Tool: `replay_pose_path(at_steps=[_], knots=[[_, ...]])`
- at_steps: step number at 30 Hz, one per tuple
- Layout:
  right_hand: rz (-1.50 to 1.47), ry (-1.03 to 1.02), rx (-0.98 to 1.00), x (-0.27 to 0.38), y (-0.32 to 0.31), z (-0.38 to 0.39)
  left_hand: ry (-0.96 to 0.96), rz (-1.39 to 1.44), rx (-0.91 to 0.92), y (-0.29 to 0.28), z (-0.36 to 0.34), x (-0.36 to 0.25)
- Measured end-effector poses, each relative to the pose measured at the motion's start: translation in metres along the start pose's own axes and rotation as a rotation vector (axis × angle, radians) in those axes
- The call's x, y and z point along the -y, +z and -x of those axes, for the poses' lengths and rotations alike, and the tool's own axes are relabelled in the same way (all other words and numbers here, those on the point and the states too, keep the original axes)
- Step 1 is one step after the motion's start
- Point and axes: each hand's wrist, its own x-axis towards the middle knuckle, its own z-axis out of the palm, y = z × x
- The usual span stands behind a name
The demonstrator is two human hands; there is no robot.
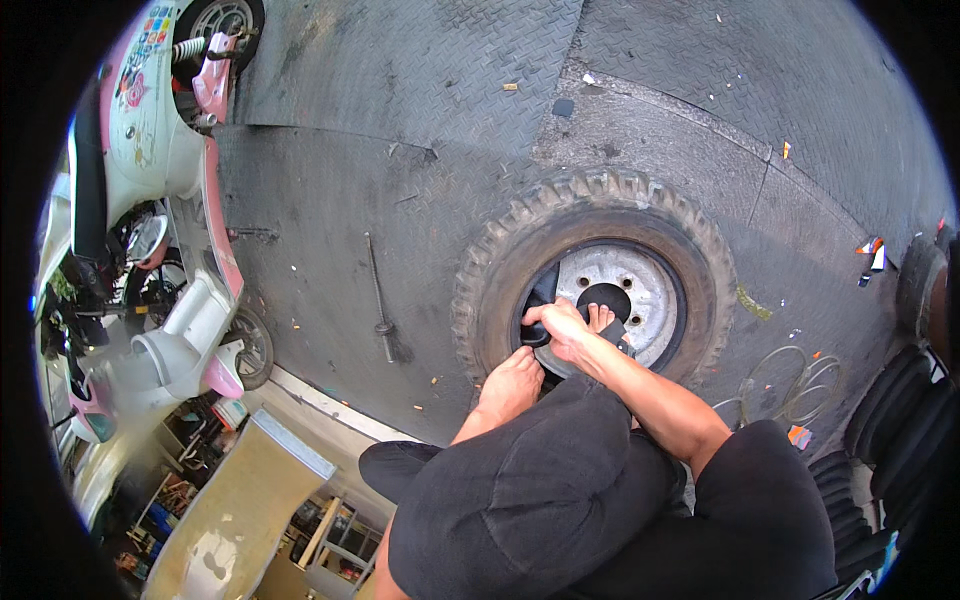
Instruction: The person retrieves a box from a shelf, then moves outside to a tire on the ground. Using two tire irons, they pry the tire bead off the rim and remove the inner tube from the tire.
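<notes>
A knobbly black tyre [480, 290] lies flat on the floor before me, with a grey metal wheel rim [655, 300] inside it. Black rubber [541, 286], possibly part of an inner tube, shows in the gap at the rim's left side. My right hand [562, 330] reaches over the rim and closes its fingers round this rubber. Lower left, my left hand [511, 384] is curled over the tyre's inner edge; its fingertips are partly hidden. My sandalled foot [601, 318] shows at the rim's centre hole, and my knee covers the tyre's near side.
A long thin metal rod tool [380, 310] lies left of the tyre. A pink and white scooter [165, 150] stands at far left, above a worn metal cabinet [230, 510]. A coiled clear hose [795, 385] and stacked black tyres [885, 420] are at right.
</notes>
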Motion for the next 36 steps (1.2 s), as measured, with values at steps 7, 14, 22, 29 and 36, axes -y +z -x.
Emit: replay_pose_path(at_steps=[7,14,22,29,36], knots=[[0.112,-0.069,-0.002,0.003,-0.002,0.000,0.053,0.529,-0.087,-0.047,0.012,0.031],[0.312,-0.112,0.009,0.003,-0.029,0.028,0.183,0.081,-0.165,-0.084,-0.016,0.096],[0.342,-0.220,-0.077,-0.017,-0.058,0.036,-0.490,0.784,-0.150,-0.095,-0.008,0.042],[0.114,0.072,0.231,0.017,-0.076,0.028,-1.091,1.089,-0.276,-0.098,-0.091,0.004],[0.005,-0.105,0.279,0.082,-0.045,0.004,-1.004,0.800,-0.453,-0.073,-0.085,-0.025]])
